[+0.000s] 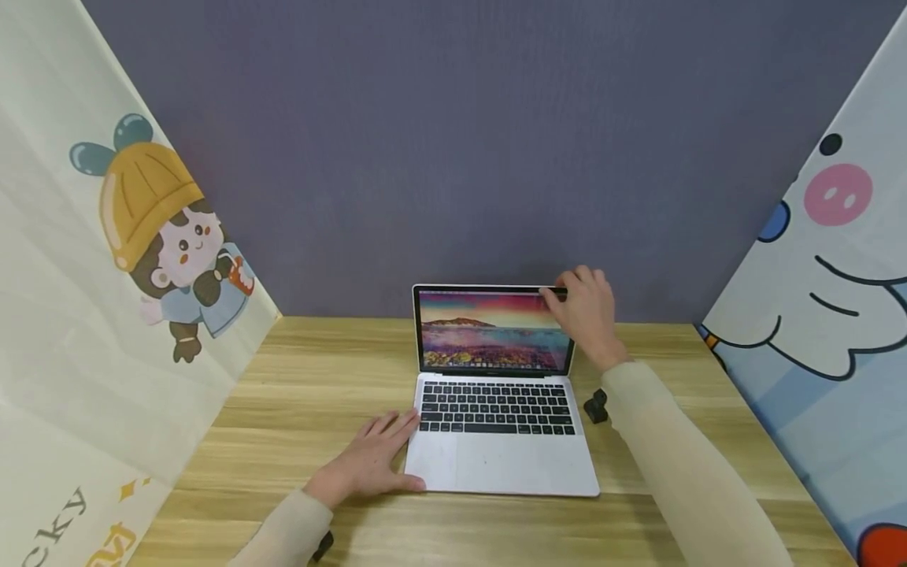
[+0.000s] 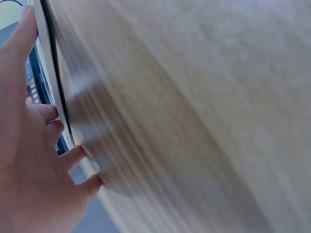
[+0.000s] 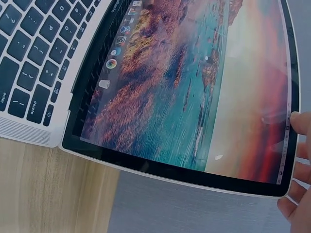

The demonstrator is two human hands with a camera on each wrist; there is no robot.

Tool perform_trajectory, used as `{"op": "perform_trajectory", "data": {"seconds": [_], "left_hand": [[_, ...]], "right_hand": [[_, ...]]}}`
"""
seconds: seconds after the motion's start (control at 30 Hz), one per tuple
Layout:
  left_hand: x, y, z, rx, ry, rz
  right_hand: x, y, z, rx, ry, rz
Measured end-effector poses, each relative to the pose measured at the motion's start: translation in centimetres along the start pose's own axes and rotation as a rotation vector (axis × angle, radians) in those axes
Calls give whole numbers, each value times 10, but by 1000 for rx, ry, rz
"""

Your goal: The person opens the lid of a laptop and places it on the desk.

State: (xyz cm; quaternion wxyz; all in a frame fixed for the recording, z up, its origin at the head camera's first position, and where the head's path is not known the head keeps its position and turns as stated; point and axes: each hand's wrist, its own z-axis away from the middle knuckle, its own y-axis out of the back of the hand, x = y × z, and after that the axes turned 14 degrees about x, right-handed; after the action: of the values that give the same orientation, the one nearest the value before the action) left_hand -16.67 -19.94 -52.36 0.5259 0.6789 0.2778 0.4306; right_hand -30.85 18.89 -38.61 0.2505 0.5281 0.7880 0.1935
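An open silver laptop sits on the wooden table, its lit screen showing a colourful coastal wallpaper. My right hand pinches the top right corner of the lid, thumb on the front bezel and fingers behind, as the right wrist view also shows at the lid edge. At the laptop's left side, my left hand rests with spread fingers against the base edge. Its thumb lies over the front left corner. In the left wrist view the left hand touches the laptop's thin side.
The wooden table meets a dark grey panel behind the laptop. Cartoon-printed sheets flank it, one at left and one at right. A small black object is by the right sleeve.
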Motion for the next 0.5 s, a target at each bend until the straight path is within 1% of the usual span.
{"op": "perform_trajectory", "data": {"seconds": [0.2,0.5], "left_hand": [[2,-1,-1,-2,7,-4],[1,0,0,-1,5,11]], "right_hand": [[3,-6,-6,-40,-32,5],[8,-21,-11,-32,-55,3]]}}
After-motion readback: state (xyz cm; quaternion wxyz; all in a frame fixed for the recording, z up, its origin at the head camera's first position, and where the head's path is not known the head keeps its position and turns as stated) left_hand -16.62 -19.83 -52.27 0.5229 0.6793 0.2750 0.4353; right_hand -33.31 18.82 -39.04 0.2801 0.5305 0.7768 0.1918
